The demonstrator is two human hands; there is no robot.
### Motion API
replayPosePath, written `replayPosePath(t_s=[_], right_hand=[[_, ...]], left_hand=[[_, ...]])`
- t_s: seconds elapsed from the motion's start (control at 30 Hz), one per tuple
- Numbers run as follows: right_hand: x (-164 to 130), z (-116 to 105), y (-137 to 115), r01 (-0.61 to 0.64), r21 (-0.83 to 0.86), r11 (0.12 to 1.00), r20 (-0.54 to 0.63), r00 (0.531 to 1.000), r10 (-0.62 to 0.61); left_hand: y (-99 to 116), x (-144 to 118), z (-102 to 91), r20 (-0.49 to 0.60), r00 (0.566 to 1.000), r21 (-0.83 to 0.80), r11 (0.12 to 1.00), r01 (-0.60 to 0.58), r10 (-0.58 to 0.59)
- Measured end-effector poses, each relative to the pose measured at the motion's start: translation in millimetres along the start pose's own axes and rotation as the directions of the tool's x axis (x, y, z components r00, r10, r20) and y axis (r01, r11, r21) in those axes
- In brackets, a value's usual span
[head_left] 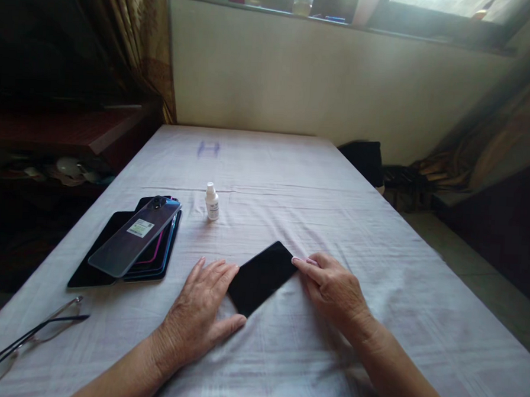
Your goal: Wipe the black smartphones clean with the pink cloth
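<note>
- I took the place for a room in a home, not a workshop.
- A wrinkled pale cloth (292,182) covered the table I worked at.
- Patterned curtains (144,44) hung at the left, beside a plain cream wall (320,77).
- A window ledge (266,9) above carried small household items.
- Dark wooden furniture (73,129) stood alongside.

Desk (379,228) under wrinkled pale cloth (283,365): black phone (261,277) near, phone stack (129,245) left, small bottle (211,201) beyond, glasses (21,343) near left.
</note>
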State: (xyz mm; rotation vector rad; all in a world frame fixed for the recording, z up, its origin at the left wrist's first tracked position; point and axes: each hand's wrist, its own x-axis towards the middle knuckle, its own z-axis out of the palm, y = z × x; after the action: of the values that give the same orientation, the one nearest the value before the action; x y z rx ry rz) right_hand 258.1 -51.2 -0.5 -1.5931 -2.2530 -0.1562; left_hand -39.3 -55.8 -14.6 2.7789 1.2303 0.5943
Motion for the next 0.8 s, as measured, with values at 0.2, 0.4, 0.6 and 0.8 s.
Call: replayPosePath(t_s=[0.2, 0.4, 0.6, 0.8], right_hand=[[5.5, -1.6, 0.1, 0.002, -0.007, 1.0, 0.034, 0.999, -0.002], [38.5, 4.4, -7.9, -0.026, -0.041, 0.999, 0.139, 0.99, 0.031], [59.6, 12.4, -12.5, -0.044, -0.045, 0.998, 0.162, 0.985, 0.05], [46.9, 8.2, -9.6, -0.031, -0.035, 0.999, 0.161, 0.986, 0.036]], left_hand=[[2.2, 1.8, -1.7, 0.013, 1.0, -0.011, 1.0, -0.003, 0.003], [2.5, 1.7, 1.2, 0.002, 1.0, -0.016, 1.0, 0.017, -0.017], [1.8, 1.0, 3.9, -0.017, 1.0, -0.014, 1.0, 0.02, -0.02], [3.1, 1.4, 2.9, -0.028, 0.999, 0.008, 1.0, 0.014, -0.014]])
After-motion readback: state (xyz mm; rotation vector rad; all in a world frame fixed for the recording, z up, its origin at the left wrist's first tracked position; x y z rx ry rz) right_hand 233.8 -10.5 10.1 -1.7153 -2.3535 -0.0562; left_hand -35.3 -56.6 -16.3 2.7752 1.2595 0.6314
